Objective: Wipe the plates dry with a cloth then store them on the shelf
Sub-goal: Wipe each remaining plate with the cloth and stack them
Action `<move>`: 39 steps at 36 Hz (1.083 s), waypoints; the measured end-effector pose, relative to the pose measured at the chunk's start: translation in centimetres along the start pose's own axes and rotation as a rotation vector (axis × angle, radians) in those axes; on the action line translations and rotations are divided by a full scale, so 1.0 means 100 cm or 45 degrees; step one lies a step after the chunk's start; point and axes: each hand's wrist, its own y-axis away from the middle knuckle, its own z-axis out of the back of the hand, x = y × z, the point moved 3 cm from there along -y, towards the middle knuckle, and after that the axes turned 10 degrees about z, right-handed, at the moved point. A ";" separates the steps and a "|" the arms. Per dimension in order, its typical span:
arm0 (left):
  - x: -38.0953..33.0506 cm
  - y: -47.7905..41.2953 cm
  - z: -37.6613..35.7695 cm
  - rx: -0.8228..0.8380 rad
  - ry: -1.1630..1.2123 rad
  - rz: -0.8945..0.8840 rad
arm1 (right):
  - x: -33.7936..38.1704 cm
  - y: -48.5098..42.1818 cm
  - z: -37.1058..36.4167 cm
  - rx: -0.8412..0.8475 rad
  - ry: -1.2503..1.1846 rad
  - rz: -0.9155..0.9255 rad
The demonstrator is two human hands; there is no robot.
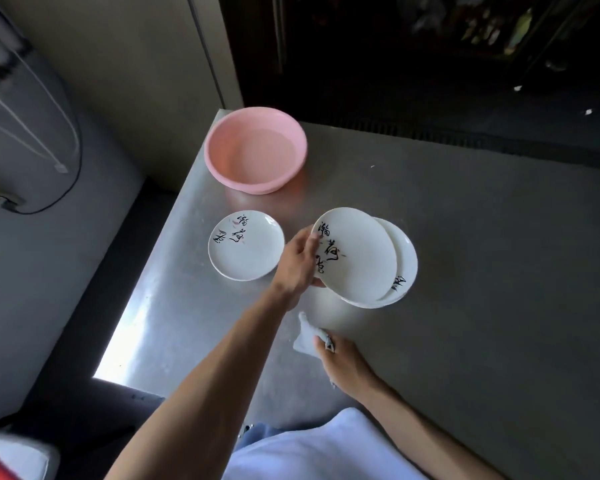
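Nearest the body, at about five o'clock on the steel table (pixel 482 254), the right hand (pixel 343 362) is curled round a small white cloth (pixel 305 336). The cloth is bunched in the fingers, with a loose corner poking out towards eleven.

Up from there, near the table's centre, the left hand (pixel 297 261) has the top plate (pixel 357 258) by its nine o'clock rim, thumb on the painted face and fingers tucked under. That plate is tilted, its left edge lifted and its right side resting on the stack (pixel 404 268) beneath. The stack peeks out at three o'clock; how many plates it holds is hard to tell from here.

Just beside the left hand, at its nine o'clock, a lone plate (pixel 246 245) lies flat on the steel, black brush lettering face up, apart from the stack.

Further out, at eleven o'clock near the table's far left corner, sits a pink basin (pixel 255 150), upright and well apart from the plates.

Beyond the far edge, at twelve to one, stands a dark cabinet (pixel 430 46).
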 end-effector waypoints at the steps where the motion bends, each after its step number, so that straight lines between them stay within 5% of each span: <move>1: 0.000 -0.002 -0.003 0.005 -0.008 -0.009 | 0.000 0.000 0.000 -0.009 0.001 -0.029; 9: 0.009 -0.020 -0.018 0.033 0.020 -0.009 | 0.003 -0.004 0.003 -0.042 -0.030 -0.075; 17: 0.021 -0.035 -0.011 -0.382 -0.549 -0.367 | 0.005 -0.007 0.008 -0.083 -0.084 -0.114; 26: 0.036 -0.032 -0.011 -0.208 -0.479 -0.219 | 0.005 -0.022 0.004 -0.133 -0.224 -0.155; 33: 0.047 -0.037 -0.005 -0.152 -0.889 -0.321 | 0.017 -0.039 -0.008 -0.318 -0.498 -0.210; 39: 0.052 -0.047 0.063 -0.438 -0.604 -0.152 | 0.036 -0.069 -0.016 -0.393 -0.659 -0.314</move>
